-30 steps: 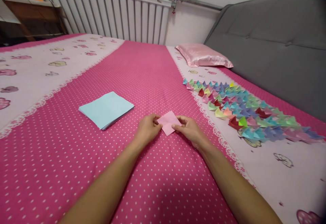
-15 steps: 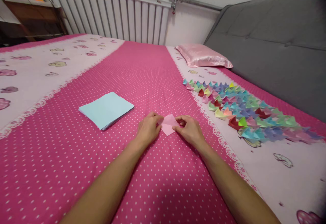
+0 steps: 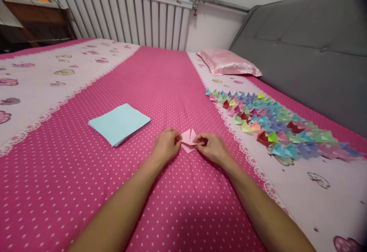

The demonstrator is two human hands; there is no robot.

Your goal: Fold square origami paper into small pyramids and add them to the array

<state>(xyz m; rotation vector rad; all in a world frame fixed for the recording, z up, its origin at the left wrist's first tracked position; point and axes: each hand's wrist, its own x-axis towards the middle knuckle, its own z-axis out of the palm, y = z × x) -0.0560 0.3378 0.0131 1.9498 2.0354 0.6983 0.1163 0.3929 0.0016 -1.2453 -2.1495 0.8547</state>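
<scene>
A partly folded piece of pink paper lies between my two hands, low over the pink dotted bedspread. With thumb and fingers, my left hand pinches its left corner. My right hand pinches the opposite corner the same way. The paper's upper layers stand open in the middle, showing a slit at the top and a flat point toward me. To the left of my hands rests a stack of light blue paper sheets.
Rows of small folded paper boats in many colours cover the right side of the bed. Behind them are a pink satin pillow and a grey padded headboard. A white radiator lines the far wall.
The pink paper was a flat diamond; its top layers have now spread open and bulged between my hands. Both hands stay nearly in place, still pinching the corners.
</scene>
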